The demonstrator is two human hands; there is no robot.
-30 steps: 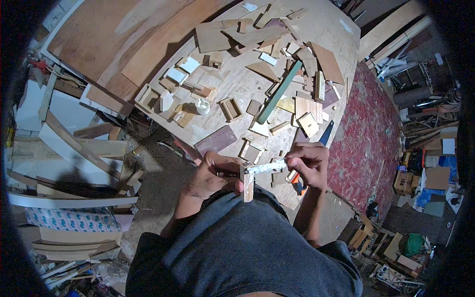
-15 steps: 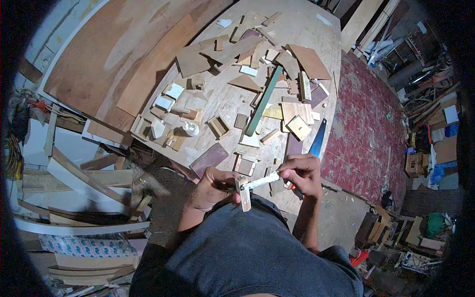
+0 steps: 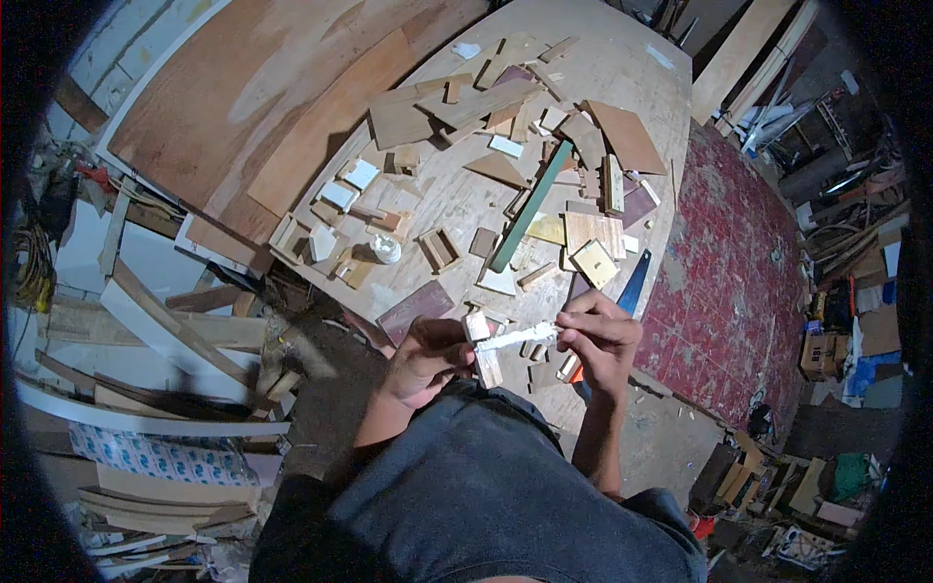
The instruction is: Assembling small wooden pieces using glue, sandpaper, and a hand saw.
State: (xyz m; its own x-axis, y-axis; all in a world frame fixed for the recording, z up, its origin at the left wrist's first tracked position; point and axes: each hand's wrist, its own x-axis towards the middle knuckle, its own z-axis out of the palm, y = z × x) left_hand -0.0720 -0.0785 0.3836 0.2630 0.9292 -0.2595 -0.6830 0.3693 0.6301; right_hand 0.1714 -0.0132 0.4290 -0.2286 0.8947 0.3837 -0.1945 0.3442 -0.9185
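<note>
Close to my body, my left hand (image 3: 428,361) is closed on a small pale wooden block (image 3: 489,366), its fingers along the block's left side. A thin stick (image 3: 520,336), coated in lumpy white stuff, is pinched between the thumb and fingers of my right hand (image 3: 598,340). The stick's left end touches the block. Just beyond my right hand lies a saw with a blue blade (image 3: 636,282); its orange handle shows in part below that hand. A small white tub (image 3: 386,250) stands on the worktable (image 3: 593,49) ahead, to the left.
Many wood offcuts cover the table, among them a long green strip (image 3: 530,209), a yellowish block with holes (image 3: 595,263) and a small open wooden box (image 3: 439,251). Large boards (image 3: 243,107) lean at the left. Red flooring (image 3: 729,253) lies beyond the table's right edge.
My left hand has turned the block so more of its pale face shows. The white-coated stick now lies flatter against it, and both hands have shifted slightly. The view has swung a little.
</note>
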